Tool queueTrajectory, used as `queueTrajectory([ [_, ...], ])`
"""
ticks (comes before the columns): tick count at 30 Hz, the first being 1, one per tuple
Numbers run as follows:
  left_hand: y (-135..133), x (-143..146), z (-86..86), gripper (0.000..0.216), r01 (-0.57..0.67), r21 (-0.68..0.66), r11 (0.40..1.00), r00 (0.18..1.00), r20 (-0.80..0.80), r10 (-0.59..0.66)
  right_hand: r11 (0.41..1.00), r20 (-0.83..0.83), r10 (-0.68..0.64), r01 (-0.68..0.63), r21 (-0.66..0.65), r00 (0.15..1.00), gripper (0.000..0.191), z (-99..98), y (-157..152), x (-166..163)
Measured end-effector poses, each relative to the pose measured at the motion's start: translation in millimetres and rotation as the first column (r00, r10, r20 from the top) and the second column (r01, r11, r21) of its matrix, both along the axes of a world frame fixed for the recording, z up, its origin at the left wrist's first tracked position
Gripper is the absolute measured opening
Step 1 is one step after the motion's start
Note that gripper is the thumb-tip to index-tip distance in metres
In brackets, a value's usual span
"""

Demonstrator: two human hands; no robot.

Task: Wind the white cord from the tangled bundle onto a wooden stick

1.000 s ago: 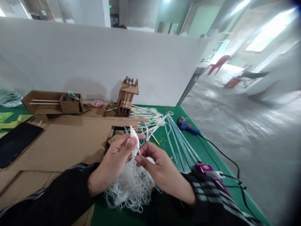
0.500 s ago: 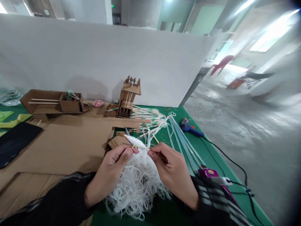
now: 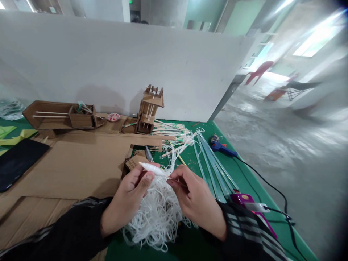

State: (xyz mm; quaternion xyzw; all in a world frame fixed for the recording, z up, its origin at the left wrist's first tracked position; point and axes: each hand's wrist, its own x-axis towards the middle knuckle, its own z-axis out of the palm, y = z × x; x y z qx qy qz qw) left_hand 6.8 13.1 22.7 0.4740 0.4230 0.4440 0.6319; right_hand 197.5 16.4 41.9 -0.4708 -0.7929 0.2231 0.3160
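My left hand (image 3: 130, 195) pinches a thin stick wound with white string (image 3: 152, 168), held level above the table. My right hand (image 3: 194, 199) is closed in a pinch on a strand of white string beside the wound stick's right end. Under both hands lies a loose tangle of white string (image 3: 156, 221) on the green table (image 3: 244, 181). Both forearms wear dark sleeves.
Cardboard sheets (image 3: 73, 166) cover the table's left. At the back stand a cardboard boat model (image 3: 62, 116) and a small cardboard tower (image 3: 148, 110). Pale green strips (image 3: 212, 163), a blue glue gun (image 3: 220, 146), a purple tool (image 3: 244, 201), a black cable and a black pad (image 3: 16, 163) lie around.
The wound stick has turned from pointing up to lying level. My right hand has shifted along the string near its right end. The view moved slightly.
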Motion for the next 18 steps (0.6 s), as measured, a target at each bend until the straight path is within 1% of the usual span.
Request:
queueTrajectory([
  [3,0.1,-0.1,-1.0,0.042,-0.009,0.022,1.000,0.999,-0.041,0.010,0.996,0.066,0.032,-0.038,0.078,0.997,0.010,-1.2,0.0,0.3],
  [5,0.2,-0.3,-1.4,0.041,-0.009,0.041,0.999,0.999,-0.046,0.010,0.993,0.087,0.050,-0.059,0.100,0.995,0.015,-1.6,-0.4,0.2],
  [6,0.3,-0.4,-1.6,0.040,-0.009,0.053,0.999,0.999,-0.043,0.012,0.993,0.086,0.059,-0.067,0.095,0.995,0.016,-1.6,-0.6,0.2],
  [9,0.7,-0.9,-1.7,0.038,-0.004,0.096,0.995,0.999,-0.038,0.008,0.995,0.077,0.071,-0.076,0.059,0.994,0.009,-1.1,-0.1,1.0],
  [11,1.1,-1.5,-1.7,0.037,0.012,0.119,0.993,0.999,-0.034,-0.008,0.995,0.076,0.069,-0.074,0.066,0.995,0.007,-0.8,1.0,2.3],
  [16,2.1,-2.5,-3.8,0.037,0.064,0.124,0.990,0.998,-0.005,-0.064,0.980,0.101,0.074,-0.092,0.179,0.992,0.015,-0.7,2.6,5.9],
  [18,2.5,-2.6,-5.5,0.036,0.067,0.117,0.991,0.998,-0.005,-0.067,0.975,0.117,0.077,-0.099,0.197,0.990,0.017,-0.2,2.0,6.1],
])
